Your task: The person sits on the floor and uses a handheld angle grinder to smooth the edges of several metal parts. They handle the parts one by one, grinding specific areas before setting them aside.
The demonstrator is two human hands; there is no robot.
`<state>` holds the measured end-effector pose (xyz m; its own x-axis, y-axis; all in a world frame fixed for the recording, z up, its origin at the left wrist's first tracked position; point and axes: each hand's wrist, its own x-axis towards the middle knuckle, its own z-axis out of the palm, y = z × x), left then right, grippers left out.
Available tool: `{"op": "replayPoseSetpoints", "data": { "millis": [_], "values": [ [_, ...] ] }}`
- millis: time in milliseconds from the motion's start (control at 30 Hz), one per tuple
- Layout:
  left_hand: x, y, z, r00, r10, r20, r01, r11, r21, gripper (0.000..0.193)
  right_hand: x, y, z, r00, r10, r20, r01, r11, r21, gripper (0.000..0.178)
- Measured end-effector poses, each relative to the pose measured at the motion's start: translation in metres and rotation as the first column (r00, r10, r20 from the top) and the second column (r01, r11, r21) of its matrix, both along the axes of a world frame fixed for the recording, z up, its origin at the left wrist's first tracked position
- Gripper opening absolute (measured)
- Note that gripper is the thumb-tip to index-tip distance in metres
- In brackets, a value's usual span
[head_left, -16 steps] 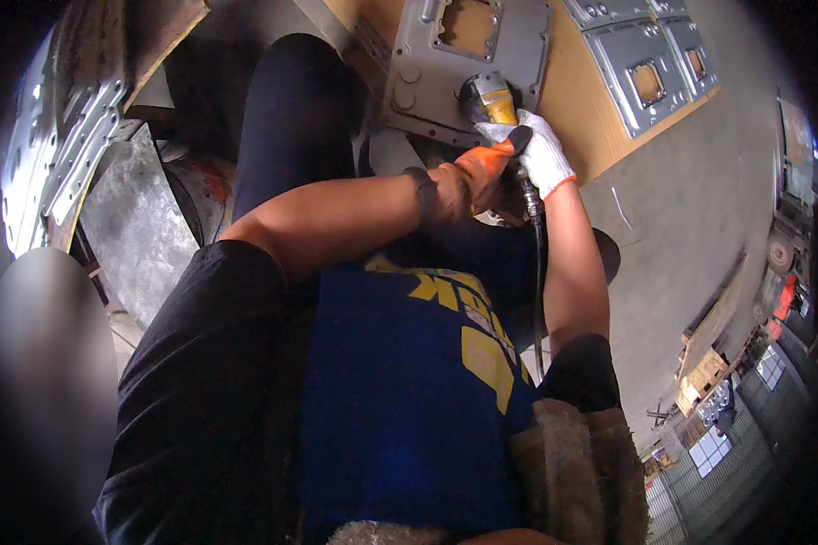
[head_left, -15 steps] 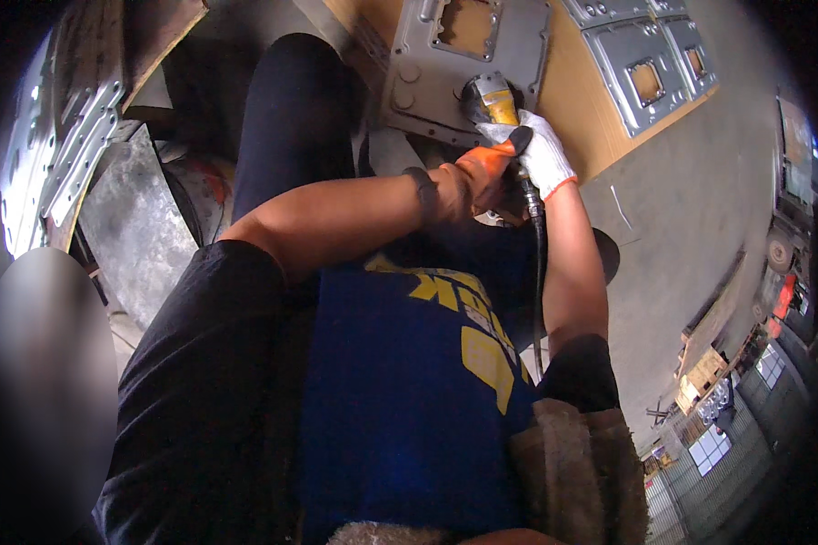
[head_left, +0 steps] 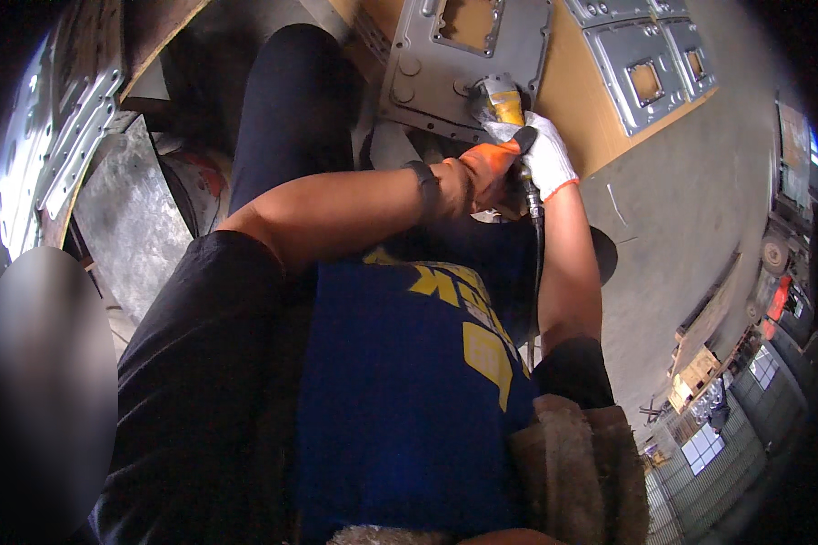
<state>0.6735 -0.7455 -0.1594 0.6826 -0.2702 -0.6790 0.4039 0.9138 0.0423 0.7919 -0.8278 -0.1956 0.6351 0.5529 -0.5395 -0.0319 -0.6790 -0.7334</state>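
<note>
A yellow-and-grey air sander rests its round head against the lower edge of a grey metal plate with a square opening. My right hand, in a white knit glove with an orange cuff, is closed around the sander's body. In an orange glove with a dark thumb tip, my left hand grips the rear of the tool beside the right one. Its fingers are partly hidden. A black air hose runs from the sander's back end down past my right forearm.
The plate lies on a brown board. More grey plates lie at the far right of that board. Holed metal parts stand at the left, near a scuffed grey sheet. Concrete floor extends to the right.
The sander's head has shifted slightly right along the plate's lower edge, both hands moving with it. Their grip looks the same.
</note>
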Motion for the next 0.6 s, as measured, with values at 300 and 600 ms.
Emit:
{"op": "replayPoseSetpoints", "data": {
  "millis": [300, 600],
  "values": [
    [0.009, -0.031, -0.066, 0.999, 0.032, -0.009, -0.032, 0.998, -0.061, 0.064, -0.008, 0.004, 0.021, 0.982, 0.137, 0.128, -0.120, 0.984, -0.128, 0.039],
    [0.009, -0.031, -0.043, 1.000, 0.011, 0.014, -0.013, 0.991, 0.133, 0.065, -0.016, 0.013, 0.055, 0.944, 0.157, 0.291, -0.078, 0.961, -0.264, 0.049]
  ]
}}
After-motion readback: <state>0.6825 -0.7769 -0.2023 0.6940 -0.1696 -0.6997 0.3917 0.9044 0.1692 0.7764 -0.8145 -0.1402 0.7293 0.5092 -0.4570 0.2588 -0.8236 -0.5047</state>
